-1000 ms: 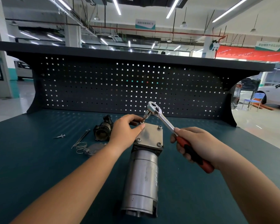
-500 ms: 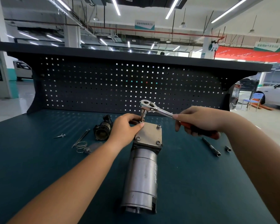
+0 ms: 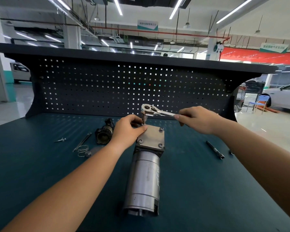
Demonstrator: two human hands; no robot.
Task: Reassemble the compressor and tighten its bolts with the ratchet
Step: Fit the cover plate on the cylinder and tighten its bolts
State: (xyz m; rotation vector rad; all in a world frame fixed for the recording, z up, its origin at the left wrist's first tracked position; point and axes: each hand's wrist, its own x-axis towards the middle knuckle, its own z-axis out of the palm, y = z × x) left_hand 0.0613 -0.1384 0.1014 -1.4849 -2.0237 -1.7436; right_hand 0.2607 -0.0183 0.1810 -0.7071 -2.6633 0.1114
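- Your compressor (image 3: 144,173) lies in the lower middle of the frame on the green table (image 3: 40,173). Its cylinder points toward you and the square end plate (image 3: 151,137) toward the pegboard.
- Your left hand (image 3: 126,129) grips the far left corner of the end plate, with the thumb pressed on top and the fingers curled behind.
- Your right hand (image 3: 197,118), right of centre, is closed round the handle of the ratchet (image 3: 155,111). Its socket stands upright on the far left corner bolt.
- The end plate sits in place and three other bolts (image 3: 161,129) show in their corners, so I judge the assembly nearly done. How tight each one is, I cannot tell.
- Left to do, I think: finish this bolt, then go round the other three.
- A spring (image 3: 82,150) and a black part (image 3: 105,133) at middle left, and a bar (image 3: 214,149) at the right, lie loose. Whether they belong inside, I cannot say.
- The cylinder, the hanging signs at the top and the red banner (image 3: 258,56) at upper right carry characters, but all are too small or blurred to read. No brand is visible.
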